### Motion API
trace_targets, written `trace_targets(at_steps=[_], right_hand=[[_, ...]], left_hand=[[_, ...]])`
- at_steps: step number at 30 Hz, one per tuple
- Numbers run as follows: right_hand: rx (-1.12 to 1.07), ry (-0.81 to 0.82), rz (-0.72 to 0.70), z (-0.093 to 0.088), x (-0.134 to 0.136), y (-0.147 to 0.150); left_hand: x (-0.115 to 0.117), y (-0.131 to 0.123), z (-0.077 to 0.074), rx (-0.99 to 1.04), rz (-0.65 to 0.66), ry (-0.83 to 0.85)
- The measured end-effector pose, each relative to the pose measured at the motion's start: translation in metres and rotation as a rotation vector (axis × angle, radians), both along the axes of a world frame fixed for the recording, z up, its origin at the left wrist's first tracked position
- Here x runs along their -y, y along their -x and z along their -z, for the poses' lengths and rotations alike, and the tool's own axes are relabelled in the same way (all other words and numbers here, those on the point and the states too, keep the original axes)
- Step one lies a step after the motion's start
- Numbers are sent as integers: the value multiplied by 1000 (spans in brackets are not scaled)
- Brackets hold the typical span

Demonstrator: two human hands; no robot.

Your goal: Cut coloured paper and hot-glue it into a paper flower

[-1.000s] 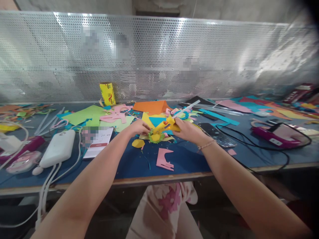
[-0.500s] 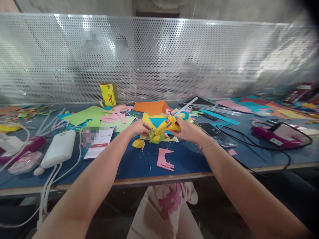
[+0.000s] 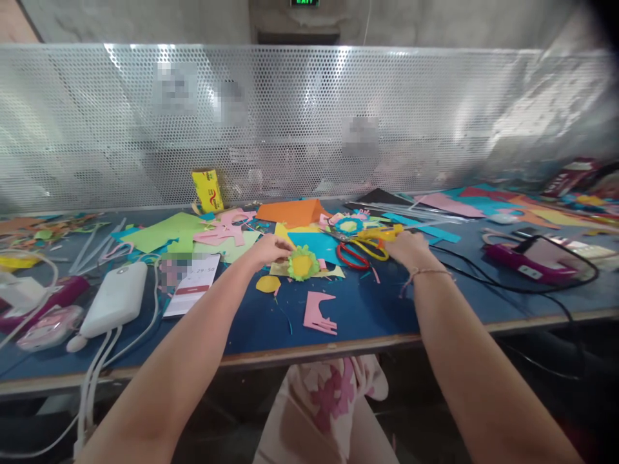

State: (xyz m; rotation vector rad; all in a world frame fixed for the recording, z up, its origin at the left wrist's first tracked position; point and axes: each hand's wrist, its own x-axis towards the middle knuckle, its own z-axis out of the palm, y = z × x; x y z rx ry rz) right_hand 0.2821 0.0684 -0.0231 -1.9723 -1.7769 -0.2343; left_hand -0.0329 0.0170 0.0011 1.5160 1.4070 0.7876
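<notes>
My left hand [image 3: 271, 249] pinches the edge of a green paper flower [image 3: 303, 263] with a yellow centre, just above the table. To the right, my right hand [image 3: 407, 247] is wrapped around a yellow hot glue gun [image 3: 382, 234], its nozzle pointing left. Between the hands lie scissors [image 3: 352, 255] with red and yellow handles. Behind them rests a blue-rimmed paper flower [image 3: 349, 224]. A yellow paper disc [image 3: 267, 283] and a pink paper offcut [image 3: 319, 313] lie nearer the front edge.
Orange paper [image 3: 289, 211] and green paper [image 3: 164, 233] lie towards the perforated metal screen [image 3: 300, 129]. At left are a white power bank [image 3: 115, 298] and a phone [image 3: 193, 287]. Clear glue sticks [image 3: 430, 211] lie at back right. A black cable [image 3: 512, 291] crosses the right side.
The glue gun has moved right with my right hand, away from the green flower, uncovering its yellow centre and the scissors. My left hand stays at the flower. The view has tilted up slightly.
</notes>
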Motion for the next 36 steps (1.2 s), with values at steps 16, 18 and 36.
trace_targets(at_steps=[16, 18, 36], right_hand=[[-411, 198, -668, -41, 12, 145], [-411, 191, -680, -45, 11, 152], [-464, 62, -878, -41, 23, 146]], left_hand=[[-3, 16, -20, -338, -50, -532], [-3, 21, -22, -367, -87, -588], [7, 3, -24, -217, -98, -686]])
